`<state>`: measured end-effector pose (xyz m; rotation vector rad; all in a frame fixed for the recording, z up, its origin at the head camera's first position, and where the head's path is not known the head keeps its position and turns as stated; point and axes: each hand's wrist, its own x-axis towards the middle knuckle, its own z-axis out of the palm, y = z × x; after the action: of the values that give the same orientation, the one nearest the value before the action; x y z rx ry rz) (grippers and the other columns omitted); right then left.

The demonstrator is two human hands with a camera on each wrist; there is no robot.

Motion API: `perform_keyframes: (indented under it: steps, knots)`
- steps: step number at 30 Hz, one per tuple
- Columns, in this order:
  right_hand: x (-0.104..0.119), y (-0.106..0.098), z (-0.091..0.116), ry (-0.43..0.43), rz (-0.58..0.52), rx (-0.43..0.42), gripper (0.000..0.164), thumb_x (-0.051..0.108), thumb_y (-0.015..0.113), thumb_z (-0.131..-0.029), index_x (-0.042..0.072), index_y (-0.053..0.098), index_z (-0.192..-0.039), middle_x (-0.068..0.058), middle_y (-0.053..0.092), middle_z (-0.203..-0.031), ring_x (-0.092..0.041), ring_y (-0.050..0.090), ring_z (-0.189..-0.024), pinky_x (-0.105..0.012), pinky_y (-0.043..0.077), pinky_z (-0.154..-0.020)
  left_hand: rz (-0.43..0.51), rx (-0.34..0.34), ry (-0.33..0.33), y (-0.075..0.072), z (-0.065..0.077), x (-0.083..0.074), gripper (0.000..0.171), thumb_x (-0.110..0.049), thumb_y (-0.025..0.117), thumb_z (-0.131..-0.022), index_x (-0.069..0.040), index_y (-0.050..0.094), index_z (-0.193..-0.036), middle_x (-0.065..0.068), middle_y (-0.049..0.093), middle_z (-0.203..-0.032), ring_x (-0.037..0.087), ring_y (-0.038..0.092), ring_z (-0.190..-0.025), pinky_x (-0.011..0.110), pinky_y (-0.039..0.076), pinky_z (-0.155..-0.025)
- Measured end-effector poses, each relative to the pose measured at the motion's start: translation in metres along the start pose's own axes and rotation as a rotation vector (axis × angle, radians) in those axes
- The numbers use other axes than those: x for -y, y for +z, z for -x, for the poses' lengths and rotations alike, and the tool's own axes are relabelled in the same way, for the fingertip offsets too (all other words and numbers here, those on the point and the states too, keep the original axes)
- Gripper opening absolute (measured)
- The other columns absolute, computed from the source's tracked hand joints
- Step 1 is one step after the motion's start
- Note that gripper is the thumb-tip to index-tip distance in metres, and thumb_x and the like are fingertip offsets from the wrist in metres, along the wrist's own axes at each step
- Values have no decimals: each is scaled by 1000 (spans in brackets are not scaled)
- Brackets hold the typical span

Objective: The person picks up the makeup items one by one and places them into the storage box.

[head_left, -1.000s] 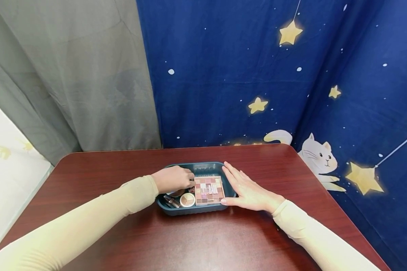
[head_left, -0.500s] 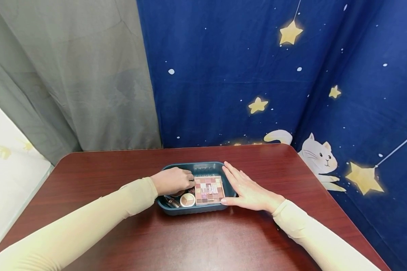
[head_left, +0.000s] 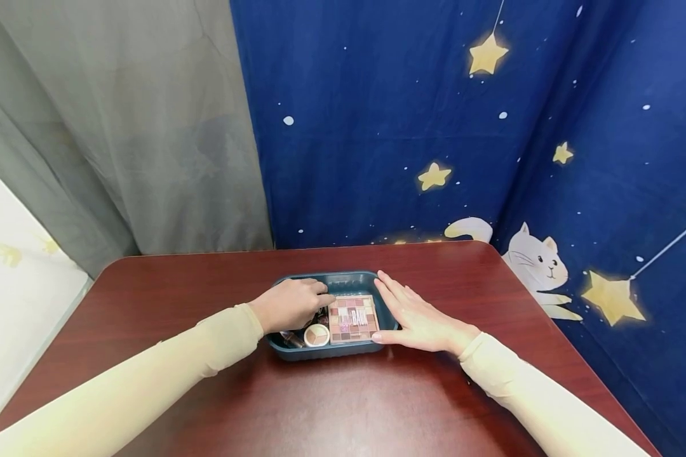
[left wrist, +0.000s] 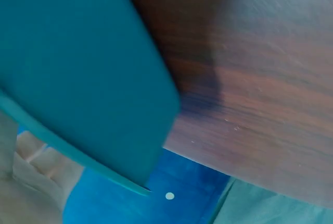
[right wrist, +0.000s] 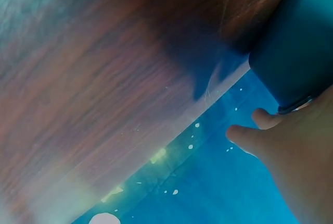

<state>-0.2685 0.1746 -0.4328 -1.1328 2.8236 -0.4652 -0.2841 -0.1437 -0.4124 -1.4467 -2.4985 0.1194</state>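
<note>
A dark teal tray [head_left: 343, 353] stands on the table in the head view. Inside lie an eyeshadow palette [head_left: 353, 319], a round white-rimmed compact [head_left: 317, 335] with a divided beige face, and small dark tubes [head_left: 293, 339] at the left end. My left hand [head_left: 290, 304] reaches over the tray's left half, fingers loosely extended, fingertips by the palette's upper left corner. It partly hides dark items beneath it; no held thing shows. Against the tray's right end rests my right hand [head_left: 420, 322], fingers straight along the rim, thumb near the palette's lower right corner.
The reddish-brown wooden table [head_left: 343, 406] extends around the tray. Behind it hang a grey curtain [head_left: 148, 127] and a blue curtain [head_left: 377, 127] with stars and a cat. Both wrist views mostly show the tray's outer wall [left wrist: 88, 67] and the tabletop.
My left hand's fingers have loosened from a tighter curl and spread a little to the right, and more dark items show beneath them. The right hand stays against the tray.
</note>
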Motion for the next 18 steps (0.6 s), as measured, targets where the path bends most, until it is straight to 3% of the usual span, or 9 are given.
perform_keyframes:
  steps: [9, 13, 18]
  knots:
    - [1, -6, 2, 32, 5, 32, 106, 81, 47, -86, 20, 8, -164, 4, -11, -167, -27, 8, -153, -59, 15, -118, 132, -94, -192, -15, 0, -19, 31, -22, 68, -95, -14, 71, -124, 3, 67, -110, 16, 67, -95, 36, 58, -80]
    - [3, -12, 3, 44, 29, 24, 103, 82, 45, -87, 23, 9, -164, 1, -9, -168, -30, 8, -153, -57, 12, -119, 150, -116, -283, -25, 1, -28, 36, -30, 68, -96, -14, 70, -128, 5, 67, -120, 18, 65, -107, 38, 58, -84]
    - [9, -18, -1, 69, 78, -49, 93, 75, 45, -92, 24, 14, -163, 0, -1, -169, -30, 6, -153, -58, 11, -119, 132, -149, -378, -35, 5, -35, 45, -40, 67, -96, -12, 69, -130, 13, 60, -133, 29, 53, -126, 45, 52, -97]
